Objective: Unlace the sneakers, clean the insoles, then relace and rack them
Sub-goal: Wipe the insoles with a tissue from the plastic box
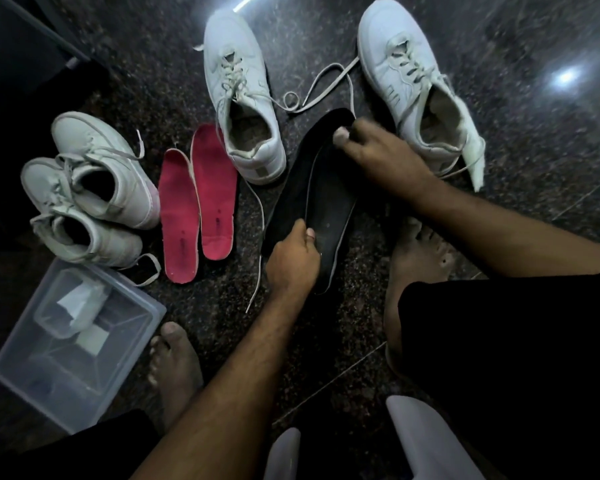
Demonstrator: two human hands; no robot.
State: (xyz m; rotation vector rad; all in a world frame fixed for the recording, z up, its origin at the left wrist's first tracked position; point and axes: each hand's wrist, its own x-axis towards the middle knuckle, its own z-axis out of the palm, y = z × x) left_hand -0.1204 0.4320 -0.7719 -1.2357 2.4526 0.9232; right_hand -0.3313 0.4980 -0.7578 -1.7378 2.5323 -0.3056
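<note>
Two black insoles (pixel 329 202) overlap just above the dark floor in the middle. My left hand (pixel 293 261) grips their heel end, thumb on top. My right hand (pixel 378 147) pinches the toe end. A white sneaker (pixel 239 98) with loose laces stands behind them to the left, and another white sneaker (pixel 420 88) stands to the right. Two red insoles (pixel 198 206) lie side by side on the floor further left. A second pair of white sneakers (pixel 94 195) sits at the far left, laces slack.
A clear plastic box (pixel 21 368) holding a smaller tub and white wipes stands at lower left. A white cloth (pixel 475 164) lies beside the right sneaker. My bare feet (pixel 175 368) rest on the speckled floor. Pale plastic parts (pixel 426 441) show at the bottom edge.
</note>
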